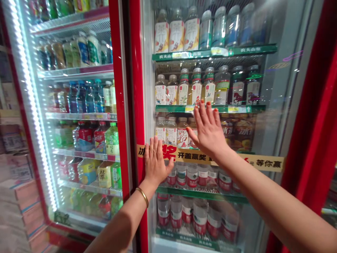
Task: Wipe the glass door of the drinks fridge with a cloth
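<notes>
In the head view a red-framed glass door (265,137) of a drinks fridge fills the middle and right. My left hand (157,161), with a gold bangle (142,197) on the wrist, lies flat near the door's left edge, over the left end of a yellow printed strip (268,163). Higher up, my right hand (209,128) is spread out in front of the glass, its orange-red nails pointing upward. Neither hand holds anything. Behind the glass stand tea bottles (191,33) and red-labelled water bottles (199,218) on green-edged shelves (200,194).
On the left is a second lit fridge (118,105) with several shelves of bottled drinks (100,137). Stacked boxes (27,207) stand at the far left. A dark gap (127,70) runs between the two red frames.
</notes>
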Motion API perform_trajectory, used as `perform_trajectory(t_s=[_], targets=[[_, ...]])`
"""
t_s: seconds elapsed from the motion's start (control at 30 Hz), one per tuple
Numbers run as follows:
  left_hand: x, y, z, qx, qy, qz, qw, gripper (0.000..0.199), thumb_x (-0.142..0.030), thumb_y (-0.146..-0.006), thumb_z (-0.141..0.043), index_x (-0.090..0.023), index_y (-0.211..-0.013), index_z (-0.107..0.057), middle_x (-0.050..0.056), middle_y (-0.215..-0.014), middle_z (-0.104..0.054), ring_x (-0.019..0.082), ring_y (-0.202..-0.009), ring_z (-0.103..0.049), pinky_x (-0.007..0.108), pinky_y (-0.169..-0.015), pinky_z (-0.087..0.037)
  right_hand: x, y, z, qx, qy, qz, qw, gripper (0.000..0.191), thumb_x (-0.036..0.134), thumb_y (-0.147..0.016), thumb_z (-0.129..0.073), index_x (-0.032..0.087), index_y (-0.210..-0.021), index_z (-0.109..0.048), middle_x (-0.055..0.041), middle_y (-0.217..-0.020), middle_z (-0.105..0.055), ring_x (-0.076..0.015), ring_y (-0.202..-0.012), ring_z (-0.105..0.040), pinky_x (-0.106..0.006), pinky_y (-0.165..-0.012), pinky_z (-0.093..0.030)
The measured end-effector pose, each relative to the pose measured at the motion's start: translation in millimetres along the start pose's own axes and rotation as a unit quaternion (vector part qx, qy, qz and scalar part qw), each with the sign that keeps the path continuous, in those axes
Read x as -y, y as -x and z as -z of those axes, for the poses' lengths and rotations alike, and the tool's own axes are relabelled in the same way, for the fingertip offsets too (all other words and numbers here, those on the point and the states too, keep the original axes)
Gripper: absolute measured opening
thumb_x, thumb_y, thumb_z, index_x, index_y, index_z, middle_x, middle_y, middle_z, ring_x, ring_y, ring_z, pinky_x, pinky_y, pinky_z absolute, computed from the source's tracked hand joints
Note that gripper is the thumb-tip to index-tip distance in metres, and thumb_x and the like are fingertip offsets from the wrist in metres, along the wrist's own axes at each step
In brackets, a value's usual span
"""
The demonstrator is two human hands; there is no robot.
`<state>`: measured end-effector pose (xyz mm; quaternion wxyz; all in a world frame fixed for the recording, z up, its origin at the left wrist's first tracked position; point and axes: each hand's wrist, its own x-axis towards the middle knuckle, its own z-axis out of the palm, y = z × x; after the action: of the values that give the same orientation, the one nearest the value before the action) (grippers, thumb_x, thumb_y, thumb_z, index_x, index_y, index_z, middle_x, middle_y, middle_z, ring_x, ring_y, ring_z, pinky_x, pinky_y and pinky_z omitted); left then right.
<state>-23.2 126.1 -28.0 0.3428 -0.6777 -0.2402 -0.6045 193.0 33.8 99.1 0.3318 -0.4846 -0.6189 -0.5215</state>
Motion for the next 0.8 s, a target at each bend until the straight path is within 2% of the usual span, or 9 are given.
perform_trajectory(t_s=[0.07, 0.13, 0.2, 0.27, 0.4, 0.47, 0.63, 0.7, 0.8], targets=[[1.2, 1.3, -0.6, -0.008, 0.002, 0.000, 1.000, 0.093, -0.041, -0.104, -0.057, -0.008, -0.177, -0.009, 0.020, -0.185, -0.014, 0.032, -0.175, -0.011, 0.054, -0.143, -0.014, 21.8, -8.3, -6.7, 0.022, -0.019, 0.060, 0.998, 0.084, 0.057, -0.112, -0.041, 0.011, -0.177, -0.014, -0.0139, -0.186, -0.013, -0.0333, -0.174, -0.008, -0.063, -0.141, -0.017], [1.9, 2.6, -2.1, -0.013, -0.004, 0.003, 1.000, 0.090, -0.041, -0.106, -0.052, -0.005, -0.176, -0.009, 0.022, -0.185, -0.013, 0.032, -0.175, -0.009, 0.055, -0.143, -0.013, 38.7, -3.8, -12.1, 0.060, -0.037, 0.192, 0.979, 0.079, 0.059, -0.112, -0.040, 0.013, -0.174, -0.029, -0.0086, -0.185, -0.023, -0.0274, -0.174, -0.016, -0.054, -0.143, -0.020], [1.7, 3.3, -3.8, -0.013, -0.013, 0.011, 1.000, 0.089, -0.043, -0.107, -0.050, -0.005, -0.176, -0.010, 0.022, -0.185, -0.013, 0.033, -0.175, -0.008, 0.056, -0.143, -0.013, 38.6, 1.2, -12.0, 0.081, -0.039, 0.271, 0.959, 0.074, 0.058, -0.112, -0.038, 0.015, -0.172, -0.035, -0.0045, -0.183, -0.029, -0.0232, -0.173, -0.021, -0.048, -0.143, -0.021], [0.9, 3.4, -5.2, -0.013, -0.018, 0.019, 1.000, 0.091, -0.043, -0.106, -0.053, -0.005, -0.176, -0.010, 0.022, -0.185, -0.013, 0.033, -0.175, -0.008, 0.055, -0.143, -0.014, 23.3, -6.3, -6.5, 0.069, -0.030, 0.228, 0.971, 0.072, 0.055, -0.113, -0.037, 0.016, -0.174, -0.031, -0.0052, -0.184, -0.025, -0.0238, -0.173, -0.018, -0.050, -0.143, -0.020], [0.0, 3.4, -6.2, -0.021, -0.008, 0.026, 0.999, 0.097, -0.041, -0.103, -0.059, -0.005, -0.176, -0.006, 0.022, -0.185, -0.008, 0.034, -0.175, -0.007, 0.056, -0.143, -0.016, 4.4, -50.7, 1.0, 0.015, -0.029, 0.041, 0.999, 0.073, 0.049, -0.114, -0.035, 0.012, -0.176, -0.023, -0.0118, -0.186, -0.013, -0.0311, -0.174, -0.008, -0.062, -0.142, -0.012], [0.2, 4.3, -6.4, -0.026, -0.005, 0.029, 0.999, 0.099, -0.040, -0.102, -0.060, -0.005, -0.176, -0.004, 0.023, -0.185, -0.005, 0.034, -0.175, -0.007, 0.056, -0.142, -0.018, 16.9, -62.0, -2.6, 0.014, -0.043, 0.050, 0.998, 0.074, 0.048, -0.113, -0.037, 0.010, -0.175, -0.025, -0.0125, -0.186, -0.013, -0.0318, -0.174, -0.008, -0.062, -0.142, -0.010], [-0.3, 8.4, -7.3, -0.033, 0.000, 0.029, 0.999, 0.103, -0.043, -0.102, -0.060, -0.003, -0.176, -0.001, 0.025, -0.185, -0.003, 0.035, -0.175, -0.006, 0.056, -0.141, -0.022, 48.1, -48.4, -11.7, 0.085, -0.086, 0.265, 0.956, 0.067, 0.049, -0.112, -0.038, 0.014, -0.169, -0.042, -0.0074, -0.183, -0.029, -0.0238, -0.172, -0.021, -0.050, -0.144, -0.018], [-0.6, 9.3, -8.1, -0.027, -0.002, 0.036, 0.999, 0.101, -0.043, -0.103, -0.058, -0.003, -0.176, -0.002, 0.026, -0.185, -0.004, 0.036, -0.174, -0.007, 0.058, -0.140, -0.024, 46.8, -55.2, -12.7, 0.067, -0.087, 0.228, 0.968, 0.067, 0.048, -0.113, -0.036, 0.013, -0.170, -0.041, -0.0084, -0.182, -0.029, -0.0248, -0.172, -0.021, -0.052, -0.143, -0.018], [-0.2, 9.4, -8.9, -0.028, -0.010, 0.038, 0.999, 0.100, -0.043, -0.103, -0.058, -0.004, -0.176, -0.003, 0.026, -0.184, -0.006, 0.036, -0.174, -0.009, 0.059, -0.139, -0.026, 52.0, -78.9, -16.1, 0.005, -0.090, 0.099, 0.991, 0.068, 0.043, -0.113, -0.035, 0.010, -0.172, -0.035, -0.0118, -0.183, -0.022, -0.0303, -0.173, -0.015, -0.063, -0.142, -0.013]])
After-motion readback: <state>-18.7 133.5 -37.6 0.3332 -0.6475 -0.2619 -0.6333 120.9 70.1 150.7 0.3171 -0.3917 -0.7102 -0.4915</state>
